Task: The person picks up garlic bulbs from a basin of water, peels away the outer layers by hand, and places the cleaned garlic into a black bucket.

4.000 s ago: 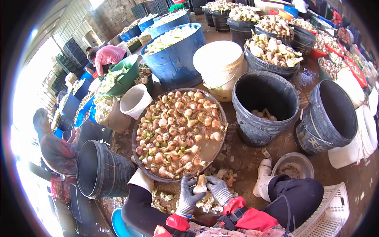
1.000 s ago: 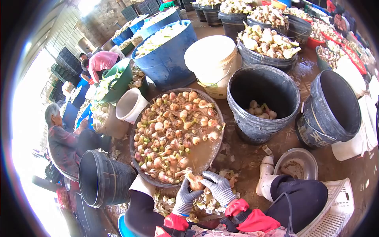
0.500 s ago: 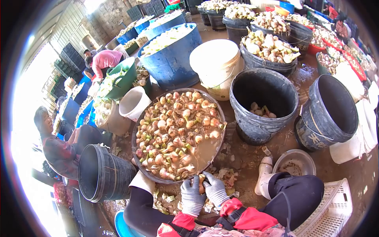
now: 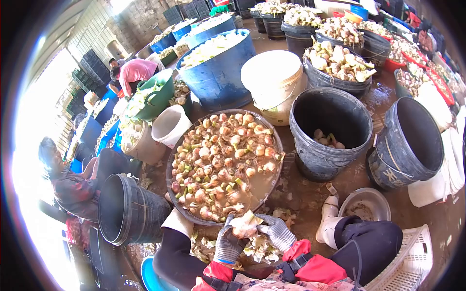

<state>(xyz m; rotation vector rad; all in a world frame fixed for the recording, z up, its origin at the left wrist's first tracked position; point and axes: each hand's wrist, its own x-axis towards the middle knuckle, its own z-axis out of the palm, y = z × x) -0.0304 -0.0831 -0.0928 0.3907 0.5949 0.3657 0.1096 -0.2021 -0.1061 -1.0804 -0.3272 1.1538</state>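
A pale garlic bulb (image 4: 246,225) with peeling outer skin is held between my two gloved hands at the near rim of a wide round tub (image 4: 171,191). My left hand (image 4: 228,245), in a grey striped glove, closes round the bulb's left side. Fingers of my right hand (image 4: 278,233) pinch its right side. Many brownish garlic bulbs (image 4: 213,165) with short cut stems lie in muddy water in the tub. Shed skins (image 4: 262,250) are on the ground below my hands.
Beyond the tub are a dark bucket (image 4: 303,114) with a few bulbs inside and a lidded white bucket (image 4: 272,92). To the right stand a tilted black bucket (image 4: 395,160) and a metal basin (image 4: 345,209). Another black bucket (image 4: 145,213) and a seated person (image 4: 73,189) are at left.
The bulb has come up into clearer view, larger and paler, between my hands. My hands have spread slightly apart around it. The whole view has shifted a little.
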